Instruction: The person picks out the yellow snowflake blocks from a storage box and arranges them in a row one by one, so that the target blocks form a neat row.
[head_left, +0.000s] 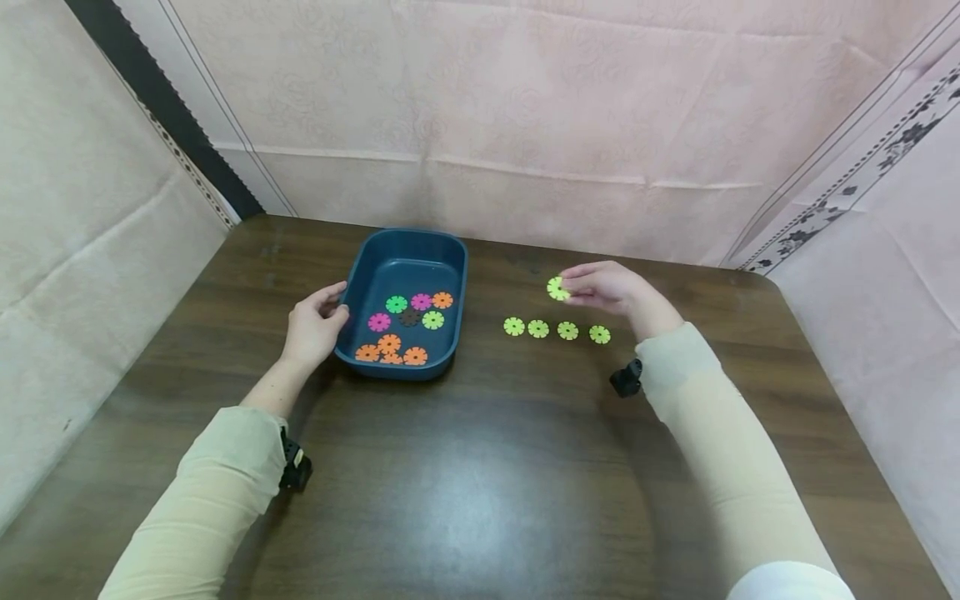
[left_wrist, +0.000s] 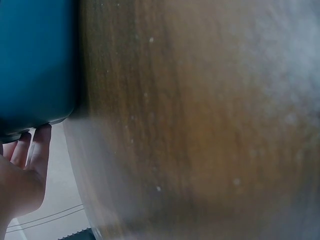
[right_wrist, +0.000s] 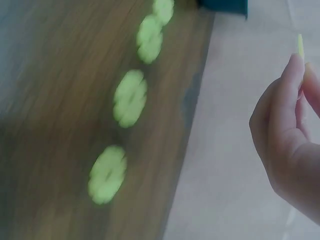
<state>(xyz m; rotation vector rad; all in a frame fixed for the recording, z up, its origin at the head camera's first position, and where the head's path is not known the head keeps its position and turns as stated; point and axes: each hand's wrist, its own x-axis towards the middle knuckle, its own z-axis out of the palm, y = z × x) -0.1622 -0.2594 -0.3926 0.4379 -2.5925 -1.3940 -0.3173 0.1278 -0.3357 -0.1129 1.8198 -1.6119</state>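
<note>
**Yellow-green disc (head_left: pixel 556 289) pinched edge-on in the right hand (head_left: pixel 609 287)**

The right hand's thumb and fingertips are clamped together on the rim of the yellow-green disc, which is off the desk (head_left: pixel 480 467), just beyond a row of four matching discs (head_left: pixel 537 329). In the head view its round, notched face turns toward the camera; in the right wrist view it shows as a thin sliver, its length running nearly up and down the picture. It looks flat and matte, with slots cut around the edge.

The matching discs lie flat and spaced apart, their line running left to right across the desk. To their left sits a dark blue tray (head_left: pixel 416 275), a smooth, deep rectangle with rounded corners, its long axis running from near to far. The left hand (head_left: pixel 311 332) has thumb and fingers apart, tips touching the outside of the tray's left wall.

Inside, four orange discs (head_left: pixel 389 343) cluster at the near end. Farther in are two rows of three: green (head_left: pixel 396 304), magenta and orange, then magenta, dark brown (head_left: pixel 409 317) and yellow-green. The desk has brown, streaked wood grain with a glossy patch of light. Pale, creased cloth (head_left: pixel 525 100) with faint patterning hangs behind it.
</note>
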